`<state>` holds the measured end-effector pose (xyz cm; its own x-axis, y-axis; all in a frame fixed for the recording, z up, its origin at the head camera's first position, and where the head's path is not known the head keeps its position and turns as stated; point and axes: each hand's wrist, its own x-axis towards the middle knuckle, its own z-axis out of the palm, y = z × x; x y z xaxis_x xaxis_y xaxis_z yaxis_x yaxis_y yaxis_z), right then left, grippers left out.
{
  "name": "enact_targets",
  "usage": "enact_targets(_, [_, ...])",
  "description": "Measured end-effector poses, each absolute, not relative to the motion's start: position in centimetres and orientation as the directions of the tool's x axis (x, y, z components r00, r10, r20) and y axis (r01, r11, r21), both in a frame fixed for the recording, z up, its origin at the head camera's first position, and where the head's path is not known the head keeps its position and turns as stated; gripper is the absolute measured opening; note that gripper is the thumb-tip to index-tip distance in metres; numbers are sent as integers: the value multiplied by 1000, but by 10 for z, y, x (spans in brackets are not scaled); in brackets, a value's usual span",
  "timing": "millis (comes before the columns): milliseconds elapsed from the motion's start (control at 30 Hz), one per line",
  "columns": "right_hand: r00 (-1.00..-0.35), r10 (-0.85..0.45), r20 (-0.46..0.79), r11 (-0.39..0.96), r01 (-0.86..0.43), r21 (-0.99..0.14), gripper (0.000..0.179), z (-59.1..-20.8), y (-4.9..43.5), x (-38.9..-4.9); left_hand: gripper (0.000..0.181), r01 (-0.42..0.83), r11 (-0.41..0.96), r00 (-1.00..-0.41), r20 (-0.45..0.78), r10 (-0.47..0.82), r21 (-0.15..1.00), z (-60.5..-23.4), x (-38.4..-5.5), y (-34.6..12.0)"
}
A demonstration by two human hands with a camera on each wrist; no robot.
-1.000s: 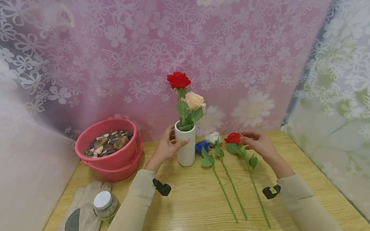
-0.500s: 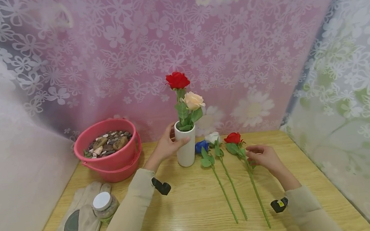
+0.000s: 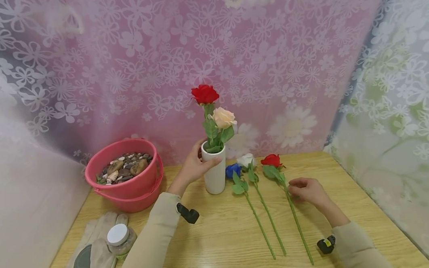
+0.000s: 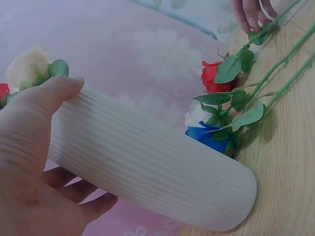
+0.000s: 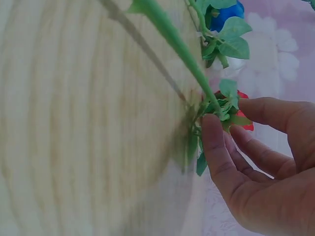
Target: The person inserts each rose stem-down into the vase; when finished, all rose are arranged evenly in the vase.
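Observation:
My left hand (image 3: 196, 167) grips a white ribbed vase (image 3: 215, 172), thumb across its front near the rim and fingers round the far side. A red rose (image 3: 205, 95) and a peach rose (image 3: 223, 117) stand in it. Another red rose (image 3: 272, 161) lies on the table at the right, beside a white rose (image 3: 246, 160) and a blue rose (image 3: 233, 170). At that red rose's stem (image 5: 179, 46) is my right hand (image 3: 309, 190), its thumb and fingertips parted on either side, just below the leaves. One of its leaves is partly hidden by the hand.
A pink bucket (image 3: 144, 186) of pebbles and shells stands at the back left of the wooden table (image 3: 213, 243). In front of it are a light work glove (image 3: 93, 245) and a white-lidded jar (image 3: 118, 235). A pink floral curtain (image 3: 152, 64) hangs behind.
My right hand has come down from beside the red bloom to the upper stem of the lying rose, whose head has shifted slightly right. The left hand keeps its grip on the vase.

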<state>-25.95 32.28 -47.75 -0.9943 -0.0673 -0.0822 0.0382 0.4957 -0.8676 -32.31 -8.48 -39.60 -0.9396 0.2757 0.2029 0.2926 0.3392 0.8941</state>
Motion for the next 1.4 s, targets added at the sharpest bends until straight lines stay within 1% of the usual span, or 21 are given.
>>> enact_targets(267, [-993, -66, -102, 525, 52, -849, 50, -483, 319, -262, 97, 322, 308, -932, 241, 271, 895, -403, -327, -81])
enact_targets(500, [-992, -41, -123, 564, 79, -822, 49, -485, 315, -263, 94, 313, 323, -936, 231, 266, 893, -408, -329, -80])
enact_targets(867, [-989, -40, -144, 496, 106, -862, 47, -478, 315, -261, 94, 316, 335, -933, 227, 278, 887, -410, -333, -81])
enact_targets(1133, [-994, -82, -78, 477, 30, -878, 51, -454, 316, -260, 94, 318, 329, -931, 227, 285, 889, -409, -332, -81])
enact_targets(1400, [-996, -63, 57, 418, -78, -905, 57, -415, 309, -263, 92, 330, 312, -925, 239, 296, 891, -411, -333, -81])
